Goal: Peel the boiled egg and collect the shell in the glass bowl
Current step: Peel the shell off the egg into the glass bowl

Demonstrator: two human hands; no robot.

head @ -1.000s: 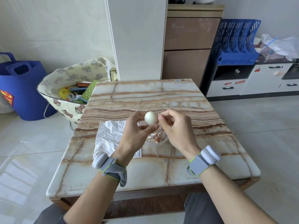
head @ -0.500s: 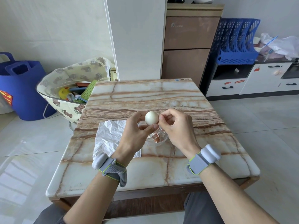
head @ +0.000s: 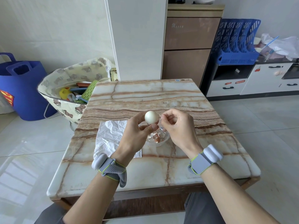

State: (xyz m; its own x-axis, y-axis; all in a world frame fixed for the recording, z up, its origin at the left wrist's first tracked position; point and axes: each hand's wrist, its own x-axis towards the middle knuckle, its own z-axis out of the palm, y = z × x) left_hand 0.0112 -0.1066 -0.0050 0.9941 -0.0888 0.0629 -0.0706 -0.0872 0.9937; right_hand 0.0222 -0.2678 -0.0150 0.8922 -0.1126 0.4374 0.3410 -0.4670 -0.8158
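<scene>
**Egg nearly bare, held over the bowl**

Egg point(head: 151, 117) white and smooth on every visible side, raised clear of the table. Pinched at its lower end by the left hand point(head: 135, 135), thumb in front and fingers behind. Gripped low, likely to leave the upper surface free for picking. Kept just above the far edge of the glass bowl point(head: 167, 138), probably for dropping loose bits straight in. Brown shell pieces point(head: 156, 136) already lying in that bowl.

Right hand point(head: 178, 126) just beside the egg, fingers curled, thumb and forefinger tips pressed together at the egg's right flank. Cannot tell whether pinching a sliver of shell or nothing at all. Judged as the last clean-up of the peel.

Crinkled white sheet point(head: 110, 135) just left of the bowl, partly under the left wrist, perhaps a catch for strays. All on 1 marble-patterned table point(head: 145, 94).
</scene>
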